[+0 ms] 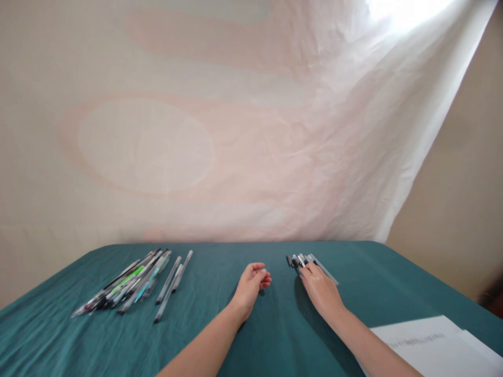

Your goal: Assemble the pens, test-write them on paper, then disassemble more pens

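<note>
My left hand is just above the middle of the table, its fingers curled in loosely towards the thumb. No object shows in it. Further right, my right hand rests over a small group of pens, its fingers bent down on them. Black, white and clear pens stick out past the fingertips, and one clear pen lies along the hand's right side. The palm and fingers hide the rest of this group.
A large heap of pens, some green and light blue, lies on the left of the green-covered table. Beside it lie a few separate clear pens. White paper sheets lie at the front right. A pale cloth hangs behind.
</note>
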